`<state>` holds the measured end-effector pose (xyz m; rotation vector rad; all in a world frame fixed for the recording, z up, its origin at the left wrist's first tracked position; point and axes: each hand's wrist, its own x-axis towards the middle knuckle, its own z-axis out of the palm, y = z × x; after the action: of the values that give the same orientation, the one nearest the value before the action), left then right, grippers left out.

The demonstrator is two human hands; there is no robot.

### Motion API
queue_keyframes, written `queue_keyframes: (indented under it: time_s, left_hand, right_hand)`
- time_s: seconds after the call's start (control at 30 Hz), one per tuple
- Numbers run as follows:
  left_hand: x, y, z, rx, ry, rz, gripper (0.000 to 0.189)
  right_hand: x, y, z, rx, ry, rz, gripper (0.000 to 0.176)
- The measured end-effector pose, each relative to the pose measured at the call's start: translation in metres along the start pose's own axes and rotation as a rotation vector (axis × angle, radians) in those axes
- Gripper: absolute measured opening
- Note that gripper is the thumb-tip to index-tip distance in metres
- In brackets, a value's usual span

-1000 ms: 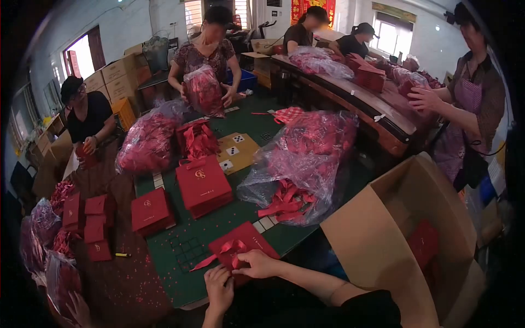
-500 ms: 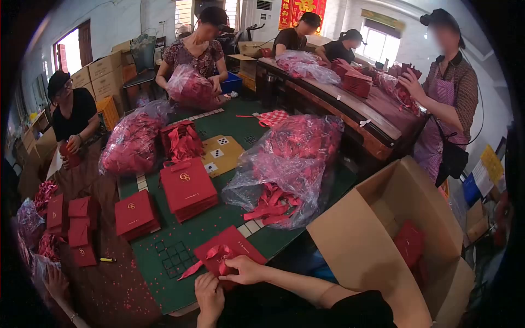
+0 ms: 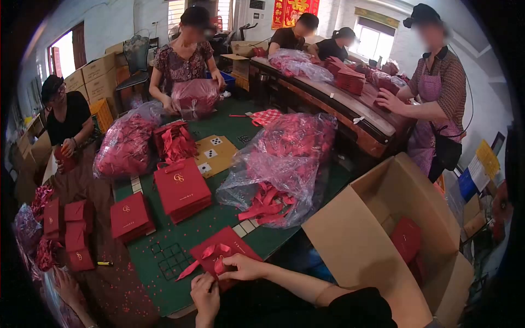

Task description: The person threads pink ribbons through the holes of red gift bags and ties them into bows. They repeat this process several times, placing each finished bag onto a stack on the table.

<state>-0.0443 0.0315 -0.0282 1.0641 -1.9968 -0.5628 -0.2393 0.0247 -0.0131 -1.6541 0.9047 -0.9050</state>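
A red paper gift bag (image 3: 232,240) lies flat at the near edge of the green table, with a red ribbon (image 3: 188,270) across it. My right hand (image 3: 243,268) is over the bag, its thumb and fingers pinched on a loop of that ribbon. Close beside it, my left hand (image 3: 205,295) has its fingers closed at the bag's near edge, apparently on the ribbon too, though the fingertips hide what is between them. Beyond my hands stand a stack of red gift bags (image 3: 182,191) and a second, lower stack (image 3: 131,216).
A clear plastic sack of red ribbons (image 3: 290,158) lies ahead; another sack (image 3: 126,145) sits farther left. At my right is an open cardboard box (image 3: 350,229) with red bags inside. Co-workers surround the tables; one person's hand (image 3: 68,290) rests at lower left.
My hands stay at the ribbon with only slight finger movement. Across the table, a person has lowered a filled plastic sack onto the tabletop. The co-worker at right has lowered their hands. The view shifted slightly.
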Motion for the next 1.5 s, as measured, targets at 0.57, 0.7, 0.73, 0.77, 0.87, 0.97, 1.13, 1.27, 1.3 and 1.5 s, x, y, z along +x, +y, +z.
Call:
queue_keyframes:
  time_s: [0.57, 0.7, 0.73, 0.77, 0.87, 0.97, 1.13, 1.27, 1.3, 1.5]
  left_hand:
    - [-0.003, -0.004, 0.003, -0.079, 0.013, -0.033, 0.012]
    - [-0.006, -0.010, 0.005, 0.007, -0.013, 0.054, 0.016]
    - [-0.006, -0.007, 0.002, 0.069, -0.073, 0.056, 0.017]
    - [-0.006, -0.004, -0.001, 0.134, -0.133, 0.058, 0.019]
    - [-0.001, 0.012, -0.006, 0.198, -0.187, 0.048, 0.019]
    - [0.014, 0.041, -0.030, 0.338, -0.447, -0.055, 0.022]
    - [0.015, 0.036, -0.031, 0.330, -0.417, -0.072, 0.022]
    - [0.015, 0.032, -0.038, 0.335, -0.399, -0.086, 0.022]
    - [0.014, 0.031, -0.040, 0.336, -0.393, -0.094, 0.023]
    - [0.006, 0.023, -0.049, 0.328, -0.363, -0.135, 0.023]
  right_hand:
    - [-0.001, 0.019, 0.011, -0.256, 0.174, -0.260, 0.025]
    - [0.001, 0.009, 0.007, -0.139, 0.115, -0.156, 0.027]
    - [0.001, 0.005, 0.007, -0.053, 0.113, -0.172, 0.027]
    - [0.001, 0.006, 0.006, -0.052, 0.114, -0.175, 0.027]
    - [-0.001, 0.003, 0.001, -0.068, 0.069, -0.083, 0.027]
    - [-0.002, -0.007, 0.003, 0.172, 0.140, -0.047, 0.021]
    - [-0.001, 0.024, -0.001, 0.361, 0.298, -0.105, 0.015]
    - [0.003, 0.028, 0.000, 0.291, 0.342, -0.158, 0.014]
    - [0.004, 0.029, 0.000, 0.295, 0.340, -0.158, 0.014]
    - [0.006, 0.028, 0.002, 0.256, 0.393, -0.146, 0.014]
